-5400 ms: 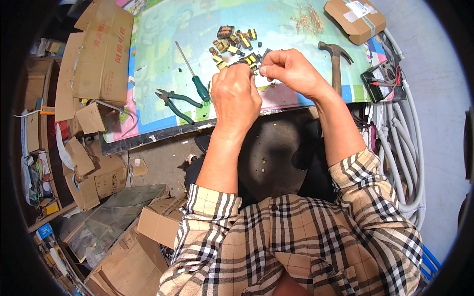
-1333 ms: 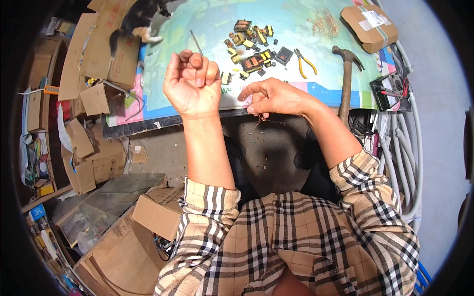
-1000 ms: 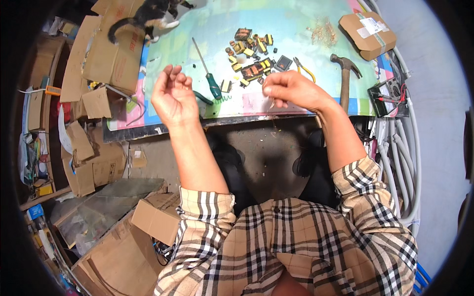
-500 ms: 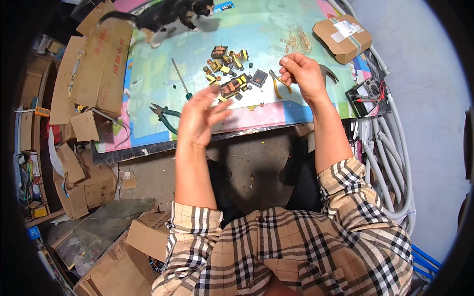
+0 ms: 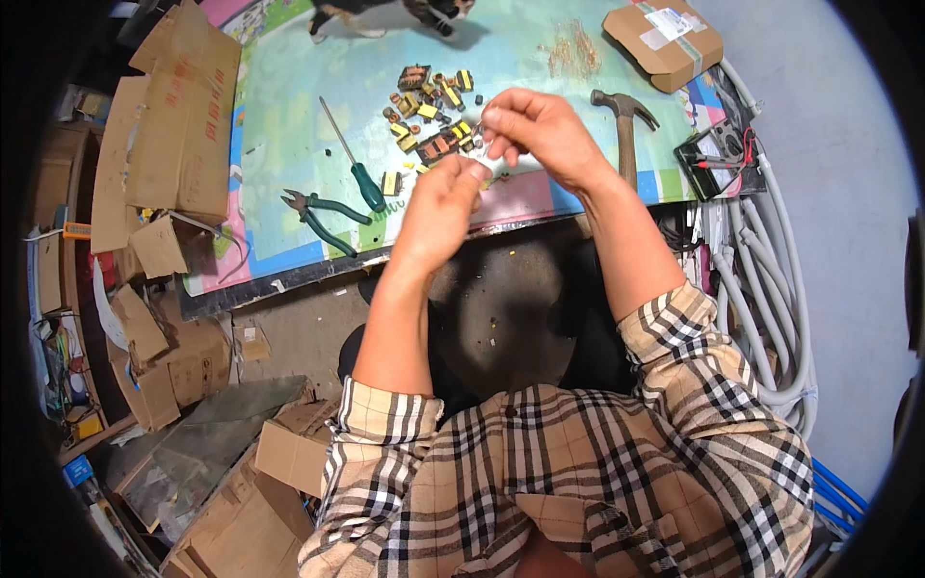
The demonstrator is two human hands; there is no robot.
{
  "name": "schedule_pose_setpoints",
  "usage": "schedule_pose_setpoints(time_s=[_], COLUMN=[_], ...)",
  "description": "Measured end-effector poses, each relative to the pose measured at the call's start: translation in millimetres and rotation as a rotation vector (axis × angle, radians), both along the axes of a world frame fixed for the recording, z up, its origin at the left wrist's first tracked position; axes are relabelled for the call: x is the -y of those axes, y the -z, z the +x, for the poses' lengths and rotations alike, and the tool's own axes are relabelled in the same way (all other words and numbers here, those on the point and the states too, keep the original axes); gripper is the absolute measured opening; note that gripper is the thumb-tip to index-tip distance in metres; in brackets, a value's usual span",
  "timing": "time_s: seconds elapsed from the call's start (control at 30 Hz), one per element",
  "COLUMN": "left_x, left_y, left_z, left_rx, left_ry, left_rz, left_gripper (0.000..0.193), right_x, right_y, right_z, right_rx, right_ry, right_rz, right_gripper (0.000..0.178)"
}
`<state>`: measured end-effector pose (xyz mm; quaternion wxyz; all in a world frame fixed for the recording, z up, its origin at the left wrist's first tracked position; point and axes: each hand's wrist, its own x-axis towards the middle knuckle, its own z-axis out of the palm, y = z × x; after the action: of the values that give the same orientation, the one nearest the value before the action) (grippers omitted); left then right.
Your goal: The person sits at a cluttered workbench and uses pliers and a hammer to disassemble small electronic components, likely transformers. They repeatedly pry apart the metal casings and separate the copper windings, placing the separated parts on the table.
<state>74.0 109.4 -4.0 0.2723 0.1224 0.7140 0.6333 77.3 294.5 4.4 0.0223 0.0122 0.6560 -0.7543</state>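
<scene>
My left hand (image 5: pixel 441 210) is raised over the table's near edge, its thumb and fingers pinched together. My right hand (image 5: pixel 544 135) is just right of it, also in a pinch, with the fingertips of the two hands nearly meeting. Anything between them is too small to make out. Just beyond my hands lies a pile of small yellow-taped coils and transformers (image 5: pixel 438 144). One yellow coil (image 5: pixel 391 183) sits apart, beside a green-handled screwdriver (image 5: pixel 364 183). Green-handled pliers (image 5: pixel 323 217) rest left of my left hand. To the right of my right hand is a claw hammer (image 5: pixel 625 125).
A cat (image 5: pixel 385 14) walks at the table's far side. Thin copper-coloured wires (image 5: pixel 573 50) lie near a closed cardboard box (image 5: pixel 665 43). A meter with red leads (image 5: pixel 715 162) sits at the right edge. A large carton (image 5: pixel 183 116) stands at the left.
My hands have come together, the left moving right and the right moving left. The yellow-handled cutters and a dark square part no longer show. The cat has moved right.
</scene>
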Motion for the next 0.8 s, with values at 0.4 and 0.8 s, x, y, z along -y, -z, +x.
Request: schedule_pose_setpoints(time_s=[0.4,0.8], left_x=[31.1,5.1], left_y=[-1.1,-5.5], left_z=[-41.4,-23.3], left_rx=[0.484,0.205], left_ry=[-0.557,-0.428], left_rz=[0.939,0.748], left_gripper=[0.034,0.046], right_x=[72.0,70.7], right_y=[27.7,20.4], right_z=[26.5,21.3], right_rx=[0.13,-0.039], right_ry=[-0.158,-0.175], right_rz=[0.167,0.077], right_gripper=[0.017,0.057])
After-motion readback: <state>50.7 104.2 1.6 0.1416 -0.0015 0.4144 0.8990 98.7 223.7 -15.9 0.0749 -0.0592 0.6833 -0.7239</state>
